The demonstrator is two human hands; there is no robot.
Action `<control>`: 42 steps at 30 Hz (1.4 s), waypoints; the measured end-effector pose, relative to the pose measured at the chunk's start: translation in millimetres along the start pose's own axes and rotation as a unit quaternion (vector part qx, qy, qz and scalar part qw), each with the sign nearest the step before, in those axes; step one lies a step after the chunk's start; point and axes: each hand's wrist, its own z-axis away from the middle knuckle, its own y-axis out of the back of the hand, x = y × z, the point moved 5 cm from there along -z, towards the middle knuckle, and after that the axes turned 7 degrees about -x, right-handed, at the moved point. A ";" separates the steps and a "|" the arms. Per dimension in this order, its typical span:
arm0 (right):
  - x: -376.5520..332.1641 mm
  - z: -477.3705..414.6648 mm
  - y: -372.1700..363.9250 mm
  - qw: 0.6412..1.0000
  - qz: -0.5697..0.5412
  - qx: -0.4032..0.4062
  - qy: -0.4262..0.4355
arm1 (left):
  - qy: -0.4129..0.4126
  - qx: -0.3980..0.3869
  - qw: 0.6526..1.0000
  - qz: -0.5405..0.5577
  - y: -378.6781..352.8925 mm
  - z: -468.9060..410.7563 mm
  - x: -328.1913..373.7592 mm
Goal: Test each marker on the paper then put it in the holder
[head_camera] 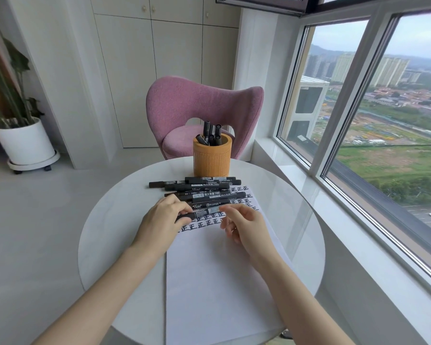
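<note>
**Desk:** What is happening at the round white surface (110,220)?

**Photographer:** Starting from the left, a person's left hand (163,217) has its grip clamped on the near end of a black marker (202,213). The marker is held level just above the top of the paper (209,282), over rows of black test marks (204,221). Just behind it, a pile of markers (199,189) lies flat, partly on the sheet. Behind the pile stands an orange holder (212,158) with several markers (210,134) already upright in it.

**Desk:** And the right hand?

**Photographer:** The right hand (244,225) is at the marker's far end, fingers loosely bent and fingertips right at the cap. I cannot tell whether that grip has closed on the marker or is only touching it.

**Desk:** Which step is this?

**Photographer:** It looks like the start of one marker's turn. It has been picked out of the pile, the cap is on, and nothing has been written with it yet. The job seems partly done, going by the filled holder and the pile left over.

**Desk:** What does the next move need?

**Photographer:** Probably a firm pinch on the cap and a straight pull while the left hand holds the barrel steady. After that comes a stroke on bare paper below the marks.
</note>
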 end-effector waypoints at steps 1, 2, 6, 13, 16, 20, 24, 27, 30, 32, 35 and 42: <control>-0.7 0.6 0.1 1.000 0.002 -0.001 -0.001 | -0.004 0.006 1.000 0.014 0.6 1.3 0.5; -1.3 1.0 0.1 1.000 0.003 -0.004 -0.003 | -0.008 0.017 0.999 0.032 1.8 2.8 0.9; -2.1 3.0 -2.0 1.000 -0.004 -0.021 -0.021 | -0.027 0.044 0.992 0.113 6.5 11.5 8.5; -13.1 4.7 -5.9 0.999 -0.004 -0.018 0.038 | -0.049 -0.064 0.973 0.216 -11.0 28.2 33.7; -15.2 6.0 -7.5 0.997 0.036 -0.014 0.060 | -0.038 -0.096 0.970 0.219 -18.3 30.0 37.1; -18.6 10.4 -12.3 0.995 0.048 -0.033 0.082 | -0.033 -0.105 0.977 0.182 -20.5 27.0 39.4; -19.6 9.5 -13.5 0.994 0.042 -0.060 0.083 | -0.012 -0.104 0.971 0.216 -19.2 27.6 42.7; -17.9 10.2 -14.7 0.993 0.042 -0.082 0.077 | -0.015 -0.114 0.959 0.261 -17.9 29.1 43.9; -16.8 11.5 -15.8 0.992 0.038 -0.091 0.074 | -0.014 -0.139 0.939 0.313 -19.1 29.3 43.1; -17.0 11.8 -16.7 0.992 0.039 -0.094 0.075 | -0.011 -0.150 0.924 0.351 -19.4 29.3 43.6; -17.3 12.3 -17.8 0.991 0.035 -0.102 0.076 | -0.002 -0.159 0.905 0.395 -18.9 29.6 46.8; -19.1 12.3 -17.1 0.990 0.038 -0.111 0.081 | 0.019 -0.189 0.873 0.450 -15.5 31.5 54.4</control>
